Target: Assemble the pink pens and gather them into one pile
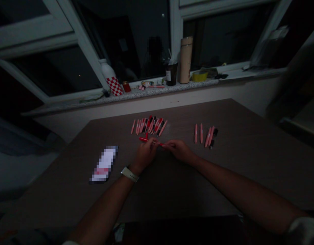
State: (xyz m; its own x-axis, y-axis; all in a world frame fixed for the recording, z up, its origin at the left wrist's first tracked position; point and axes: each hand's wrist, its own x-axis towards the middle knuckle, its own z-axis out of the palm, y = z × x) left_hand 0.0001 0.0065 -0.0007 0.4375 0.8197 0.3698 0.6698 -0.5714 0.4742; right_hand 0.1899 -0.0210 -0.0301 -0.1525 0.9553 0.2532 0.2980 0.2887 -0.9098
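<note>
Head view shows your left hand point(146, 152) and right hand point(181, 150) pinching a red pen point(143, 139) well inside the table's point(243, 143) edges, with open room rightward before the pink pens point(201, 133).

Head view, forward-down over table point(169, 183)

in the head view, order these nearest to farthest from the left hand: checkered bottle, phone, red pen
From the left hand:
1. Red pen: nearest, held in the fingers.
2. Phone: on the table, to the hand's left.
3. Checkered bottle: farthest, on the windowsill beyond the table, ahead and to the left.
</note>
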